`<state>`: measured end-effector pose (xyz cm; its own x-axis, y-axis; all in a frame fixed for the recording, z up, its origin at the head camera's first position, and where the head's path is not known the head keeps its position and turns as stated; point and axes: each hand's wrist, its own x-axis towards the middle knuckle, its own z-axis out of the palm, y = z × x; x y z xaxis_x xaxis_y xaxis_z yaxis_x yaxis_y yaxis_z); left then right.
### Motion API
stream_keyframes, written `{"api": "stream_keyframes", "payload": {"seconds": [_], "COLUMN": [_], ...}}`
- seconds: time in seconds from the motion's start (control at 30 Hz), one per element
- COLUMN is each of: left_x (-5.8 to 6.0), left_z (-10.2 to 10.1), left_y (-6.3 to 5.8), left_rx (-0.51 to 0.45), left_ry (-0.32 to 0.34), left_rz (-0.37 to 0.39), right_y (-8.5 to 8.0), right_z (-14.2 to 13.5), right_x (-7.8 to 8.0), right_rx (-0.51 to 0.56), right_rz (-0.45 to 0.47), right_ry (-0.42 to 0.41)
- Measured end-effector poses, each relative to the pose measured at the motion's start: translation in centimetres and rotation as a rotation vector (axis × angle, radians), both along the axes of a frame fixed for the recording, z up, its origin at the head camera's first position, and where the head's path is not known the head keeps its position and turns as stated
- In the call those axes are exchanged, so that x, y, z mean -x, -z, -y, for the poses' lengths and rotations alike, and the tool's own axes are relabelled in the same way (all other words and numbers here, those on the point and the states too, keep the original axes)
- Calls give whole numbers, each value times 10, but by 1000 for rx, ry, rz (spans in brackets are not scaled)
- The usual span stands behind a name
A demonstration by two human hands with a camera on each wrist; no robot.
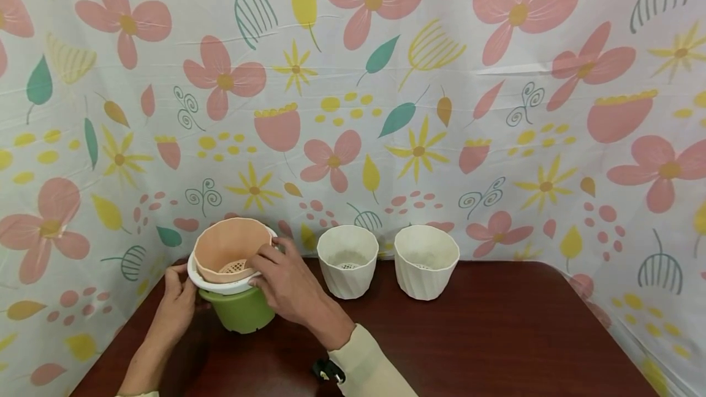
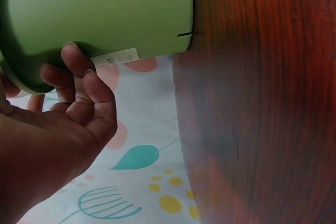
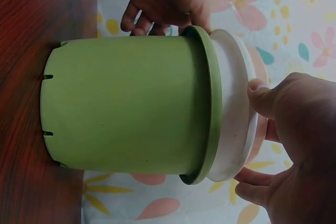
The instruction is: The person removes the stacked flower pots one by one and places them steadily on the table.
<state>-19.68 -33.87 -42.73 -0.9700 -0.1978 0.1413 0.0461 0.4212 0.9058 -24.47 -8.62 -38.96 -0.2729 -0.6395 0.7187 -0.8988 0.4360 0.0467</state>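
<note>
At the left of the table stands a green flowerpot [image 1: 239, 312], upright, with slots along its base. Nested in it is a white flowerpot [image 3: 233, 103], whose rim rises above the green one. A peach flowerpot [image 1: 223, 247] with a perforated bottom sits tilted inside the white one. My left hand [image 1: 173, 308] holds the green pot's rim from the left, its fingers curled beneath the lip. On the other side, my right hand [image 1: 292, 287] grips the white pot's rim, its thumb [image 3: 261, 97] pressed to the edge.
Two white fluted flowerpots, one nearer [image 1: 349, 280] and one farther right [image 1: 426, 280], stand along the back of the dark red wooden table [image 1: 485, 336]. A floral curtain [image 1: 386, 109] hangs right behind the table. A small label [image 2: 115, 57] is stuck on the green pot.
</note>
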Motion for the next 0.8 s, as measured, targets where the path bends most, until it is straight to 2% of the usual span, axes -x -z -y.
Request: {"api": "stream_keyframes", "payload": {"seconds": [0.27,0.63,0.8], "left_x": [1,0,1], "left_z": [1,0,0], "left_y": [1,1,1], "left_rx": [7,1,15], "left_ry": [2,11,3], "left_rz": [0,-5,3], "right_y": [-1,1,2], "right_z": [0,-1,-1], "right_x": [2,3,5], "right_rx": [92,143,164], "right_rz": [24,5,31], "right_ry": [-47,-59,-78]}}
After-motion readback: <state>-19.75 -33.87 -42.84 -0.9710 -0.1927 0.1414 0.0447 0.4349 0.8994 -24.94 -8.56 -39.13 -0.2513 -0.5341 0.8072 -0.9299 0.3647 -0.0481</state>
